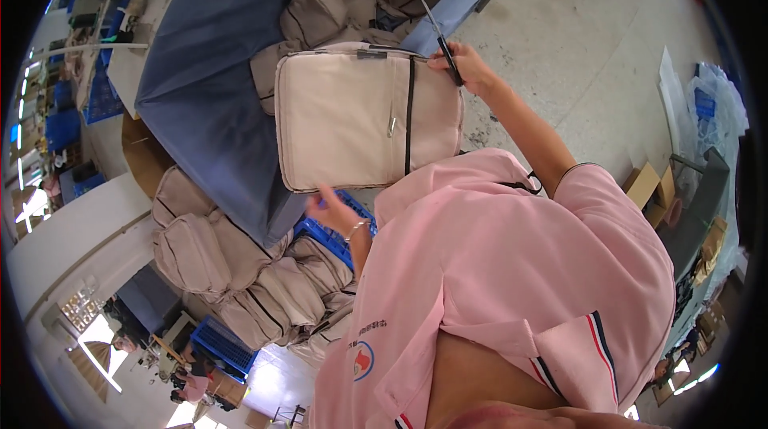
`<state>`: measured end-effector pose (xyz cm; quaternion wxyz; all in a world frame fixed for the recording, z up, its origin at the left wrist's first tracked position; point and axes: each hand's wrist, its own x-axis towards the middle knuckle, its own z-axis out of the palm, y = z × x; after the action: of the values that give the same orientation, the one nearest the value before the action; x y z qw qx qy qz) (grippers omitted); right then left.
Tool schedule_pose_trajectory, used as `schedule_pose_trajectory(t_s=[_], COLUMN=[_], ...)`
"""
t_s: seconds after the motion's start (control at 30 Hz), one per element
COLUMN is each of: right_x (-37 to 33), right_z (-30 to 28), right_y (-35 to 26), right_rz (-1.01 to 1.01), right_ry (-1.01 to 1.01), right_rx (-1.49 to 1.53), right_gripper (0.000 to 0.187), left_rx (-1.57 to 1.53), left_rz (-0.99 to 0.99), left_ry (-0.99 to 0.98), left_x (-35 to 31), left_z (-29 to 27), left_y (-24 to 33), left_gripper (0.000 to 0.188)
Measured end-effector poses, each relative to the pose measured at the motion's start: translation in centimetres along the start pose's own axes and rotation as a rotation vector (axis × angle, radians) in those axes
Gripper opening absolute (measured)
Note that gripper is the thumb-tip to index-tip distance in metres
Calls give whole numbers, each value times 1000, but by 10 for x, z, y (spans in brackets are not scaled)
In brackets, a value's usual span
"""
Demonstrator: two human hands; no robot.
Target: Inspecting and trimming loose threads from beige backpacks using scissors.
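A beige backpack (340, 121) lies in front of me with its flat panel up, showing a dark zipper line and a metal zipper pull. My right hand (468, 69) is closed around the black handles of scissors (442, 45), blades pointing up and away. Its fingertips also meet the backpack's far right corner. At the backpack's near edge is my left hand (334, 211), a bracelet on its wrist. Its fingers look loosely apart, one touching the edge; the hand seems to grip nothing.
Beyond the backpack, a large blue fabric-lined bin (216, 69) holds several beige bags (320, 13). More beige backpacks (240, 261) are heaped at the near left, beside a blue crate (332, 245). Clear plastic wrap (716, 109) and cardboard (644, 186) are at the right. Other people work far left.
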<state>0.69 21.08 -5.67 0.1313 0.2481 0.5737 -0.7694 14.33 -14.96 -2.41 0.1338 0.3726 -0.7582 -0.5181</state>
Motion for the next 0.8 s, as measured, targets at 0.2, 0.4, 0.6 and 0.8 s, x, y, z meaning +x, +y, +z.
schedule_pose_trajectory(t_s=[0.2, 0.4, 0.6, 0.8], right_x=[-20, -44, -66, -81], right_z=[5, 14, 21, 38], right_y=[-14, -22, -14, 5], right_rz=[1, -89, -103, -341], right_ry=[-59, -382, -192, -36], right_rx=[-263, 151, -282, -830], right_gripper=[29, 22, 22, 40], left_rx=[-386, -504, -487, -480], left_rz=[-338, -230, -347, -291], left_ry=[-107, -61, 36, 32], left_x=[-20, 31, 34, 57], left_z=[18, 13, 20, 20], left_y=[-15, -18, -39, -60], left_gripper=[28, 19, 21, 20])
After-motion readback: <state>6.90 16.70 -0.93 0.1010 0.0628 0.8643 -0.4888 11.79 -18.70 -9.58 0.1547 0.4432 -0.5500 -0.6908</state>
